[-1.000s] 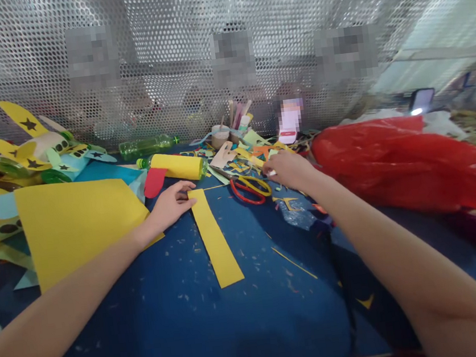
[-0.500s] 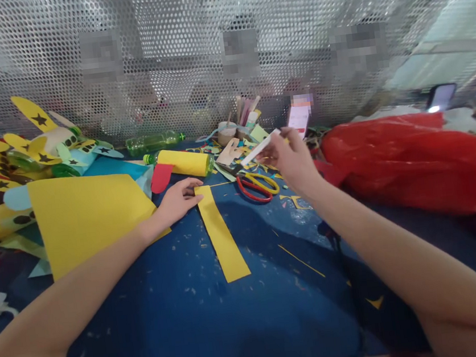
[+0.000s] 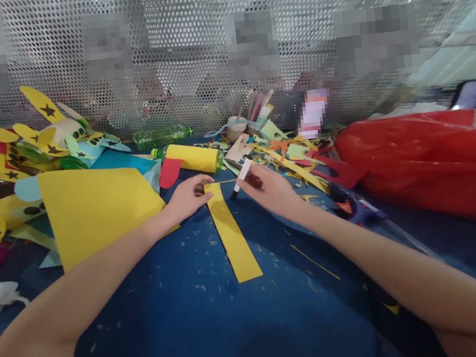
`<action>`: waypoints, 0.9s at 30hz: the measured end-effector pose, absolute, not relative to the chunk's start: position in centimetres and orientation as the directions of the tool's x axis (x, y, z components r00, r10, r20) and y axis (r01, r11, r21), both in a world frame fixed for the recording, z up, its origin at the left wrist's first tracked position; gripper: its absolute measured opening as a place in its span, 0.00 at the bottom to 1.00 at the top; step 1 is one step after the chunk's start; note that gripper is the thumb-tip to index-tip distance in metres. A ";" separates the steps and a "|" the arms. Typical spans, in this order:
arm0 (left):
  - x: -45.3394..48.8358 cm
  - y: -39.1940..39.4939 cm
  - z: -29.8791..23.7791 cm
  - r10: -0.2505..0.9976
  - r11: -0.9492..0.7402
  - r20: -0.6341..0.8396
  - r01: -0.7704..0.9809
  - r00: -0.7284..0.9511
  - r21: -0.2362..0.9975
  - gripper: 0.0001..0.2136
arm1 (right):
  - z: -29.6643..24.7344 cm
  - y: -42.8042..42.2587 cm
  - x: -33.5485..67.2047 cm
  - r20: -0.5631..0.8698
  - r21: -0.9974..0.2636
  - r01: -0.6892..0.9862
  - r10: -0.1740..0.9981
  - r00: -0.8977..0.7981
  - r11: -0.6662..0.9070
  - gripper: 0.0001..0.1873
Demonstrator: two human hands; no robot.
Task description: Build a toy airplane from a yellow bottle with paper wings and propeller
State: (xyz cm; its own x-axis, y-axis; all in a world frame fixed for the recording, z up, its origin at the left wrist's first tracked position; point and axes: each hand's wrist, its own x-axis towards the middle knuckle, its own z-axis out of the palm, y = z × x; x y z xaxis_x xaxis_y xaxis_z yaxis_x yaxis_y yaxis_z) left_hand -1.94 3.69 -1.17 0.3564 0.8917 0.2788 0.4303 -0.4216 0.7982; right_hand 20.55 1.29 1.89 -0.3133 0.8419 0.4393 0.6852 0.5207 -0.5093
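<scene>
On the blue table [image 3: 185, 322] lies a long yellow paper strip [image 3: 235, 236], its bottom end angled slightly right. My left hand [image 3: 189, 198] has its fingers curled at the strip's top end, with the thumb on the paper. In my right hand [image 3: 269, 186] is a white marker [image 3: 244, 169], pinched and tilted, its black end pointing down just right of the strip. A thin yellow sliver runs between the strip's top and my right fingertips. The scissors' handles are hidden by my right hand.
A large yellow sheet [image 3: 99, 211] lies left, near paper-decorated bottle models [image 3: 61, 133]. Behind my hands are a yellow-wrapped bottle [image 3: 192, 158] and paper scraps [image 3: 292, 164]. To the right are a glue gun [image 3: 360, 210] and red plastic bag [image 3: 425, 163]. A metal mesh [image 3: 189, 52] stands behind.
My right hand has come left and down with the marker, bringing its black end beside the strip's top and covering the scissors' handles. My left hand stays at the strip. The whole view has shifted slightly.
</scene>
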 end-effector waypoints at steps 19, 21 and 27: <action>-1.1 2.1 -0.5 0.553 -0.830 0.437 0.515 0.710 0.213 0.12 | 0.2 0.5 19.6 0.152 -0.967 0.124 0.892 -0.426 0.224 0.16; -1.1 2.1 -0.6 0.560 -0.823 0.443 0.532 0.700 0.198 0.12 | 0.2 0.6 19.7 0.142 -0.979 0.081 0.909 -0.392 0.188 0.16; -1.2 1.9 -0.7 0.585 -0.802 0.468 0.557 0.662 0.214 0.09 | 0.3 0.8 19.7 0.081 -0.994 0.045 0.934 -0.348 0.103 0.18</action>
State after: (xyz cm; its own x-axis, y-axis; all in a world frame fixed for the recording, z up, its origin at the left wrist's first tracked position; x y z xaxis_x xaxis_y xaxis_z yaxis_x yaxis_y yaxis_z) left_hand -1.21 1.94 -0.73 0.6620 0.5850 0.4685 0.5574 -0.8022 0.2141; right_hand 19.73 0.82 0.29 -0.3483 0.9339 0.0809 0.0449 0.1028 -0.9937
